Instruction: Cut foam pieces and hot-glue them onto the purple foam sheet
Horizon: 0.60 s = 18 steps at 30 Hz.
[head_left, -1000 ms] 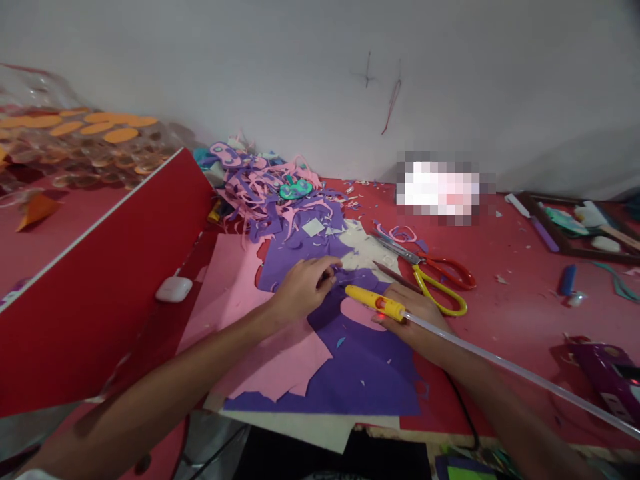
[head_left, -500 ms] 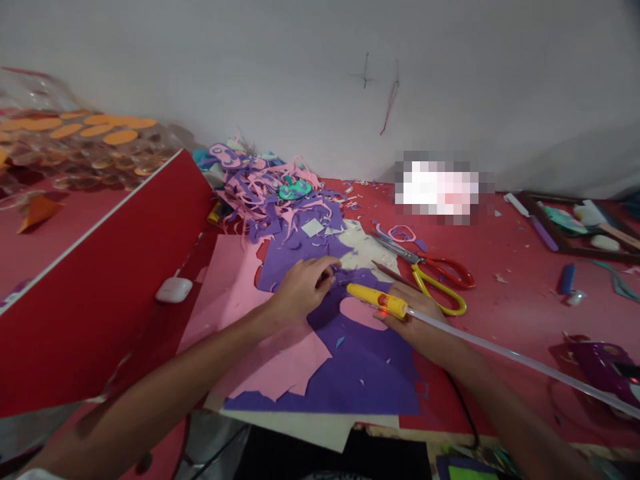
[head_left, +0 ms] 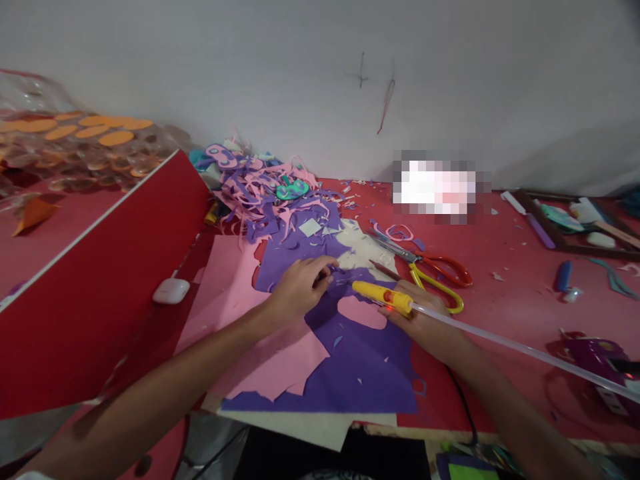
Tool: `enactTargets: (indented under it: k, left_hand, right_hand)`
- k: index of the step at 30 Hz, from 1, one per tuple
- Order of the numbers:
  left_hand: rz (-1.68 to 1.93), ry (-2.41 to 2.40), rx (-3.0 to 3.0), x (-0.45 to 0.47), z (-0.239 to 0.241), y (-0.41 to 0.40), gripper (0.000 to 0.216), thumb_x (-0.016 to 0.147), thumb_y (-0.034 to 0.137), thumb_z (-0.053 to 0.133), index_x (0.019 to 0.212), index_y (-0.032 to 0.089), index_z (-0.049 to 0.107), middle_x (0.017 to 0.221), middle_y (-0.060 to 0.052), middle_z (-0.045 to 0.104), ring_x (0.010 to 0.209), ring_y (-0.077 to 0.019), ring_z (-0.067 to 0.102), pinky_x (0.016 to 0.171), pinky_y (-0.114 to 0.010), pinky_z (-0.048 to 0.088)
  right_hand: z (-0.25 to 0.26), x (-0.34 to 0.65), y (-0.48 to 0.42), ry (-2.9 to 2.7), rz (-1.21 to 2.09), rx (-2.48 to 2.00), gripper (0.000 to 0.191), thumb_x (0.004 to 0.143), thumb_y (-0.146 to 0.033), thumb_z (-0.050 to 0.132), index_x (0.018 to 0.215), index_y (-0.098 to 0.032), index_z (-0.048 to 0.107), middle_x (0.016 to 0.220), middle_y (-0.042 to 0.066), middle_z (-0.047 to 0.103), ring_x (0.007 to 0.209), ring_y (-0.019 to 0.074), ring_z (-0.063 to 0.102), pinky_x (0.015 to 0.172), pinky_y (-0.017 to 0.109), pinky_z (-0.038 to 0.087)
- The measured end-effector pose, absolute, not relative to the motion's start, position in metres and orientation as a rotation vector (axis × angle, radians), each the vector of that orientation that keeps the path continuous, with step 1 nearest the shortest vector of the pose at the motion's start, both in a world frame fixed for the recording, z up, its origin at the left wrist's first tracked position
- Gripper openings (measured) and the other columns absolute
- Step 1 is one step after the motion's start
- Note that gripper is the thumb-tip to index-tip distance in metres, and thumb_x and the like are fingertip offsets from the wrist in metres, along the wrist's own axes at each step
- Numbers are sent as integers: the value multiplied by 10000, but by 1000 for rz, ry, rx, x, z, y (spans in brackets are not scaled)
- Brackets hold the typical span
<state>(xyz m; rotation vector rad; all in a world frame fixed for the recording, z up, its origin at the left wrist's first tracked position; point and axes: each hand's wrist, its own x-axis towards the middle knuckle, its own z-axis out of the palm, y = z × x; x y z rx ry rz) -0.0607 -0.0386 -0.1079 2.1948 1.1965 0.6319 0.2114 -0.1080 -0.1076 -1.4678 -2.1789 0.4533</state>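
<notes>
My right hand (head_left: 423, 317) is wrapped round a yellow hot glue gun (head_left: 383, 297); a long clear glue stick (head_left: 505, 345) sticks out of its back, and a red light glows on its side. The gun's tip points left, toward my left hand (head_left: 303, 283), whose fingers are curled together in a pinch. What they hold is too small and dark to make out against the purple. Beneath both hands lie a purple foam sheet (head_left: 370, 373) and a pink foam sheet (head_left: 265, 360). A pink oval piece (head_left: 363, 312) rests on the purple just below the gun.
Scissors (head_left: 435, 267) with red and yellow handles lie beyond my right hand. Foam scraps (head_left: 260, 187) are heaped at the back. A red panel (head_left: 110, 273) leans at left, beside a white earbud case (head_left: 171, 291). A purple device (head_left: 595, 360) and a framed tray (head_left: 540, 220) are at right.
The glue gun in my right hand has drawn slightly right, away from my left hand. My left hand stays nearly still, and the whole view has shifted a little.
</notes>
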Motion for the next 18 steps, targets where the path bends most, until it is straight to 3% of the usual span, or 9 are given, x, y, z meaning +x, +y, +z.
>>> enactTargets:
  k: [11,18]
  left_hand:
    - [630,1188,2178,-61,-107,-38,286,929,127,559,1193,201,638,843,-4,700,706,-139,586,667,-265,384]
    - [632,1182,2171,-61,-107,-39,289,933,130,553,1199,204,636,850,-4,702,715,-139,592,668,-261,390]
  right_hand:
    - [-98,218,-108,-2137,466,-1561,342,976,-511,558,746,-259,550,734,16,595,627,198,566,577,345,428]
    - [-96,221,-107,-2181,327,-1458,351,1002,-525,527,800,-260,637,710,22,611,635,195,576,589,331,427]
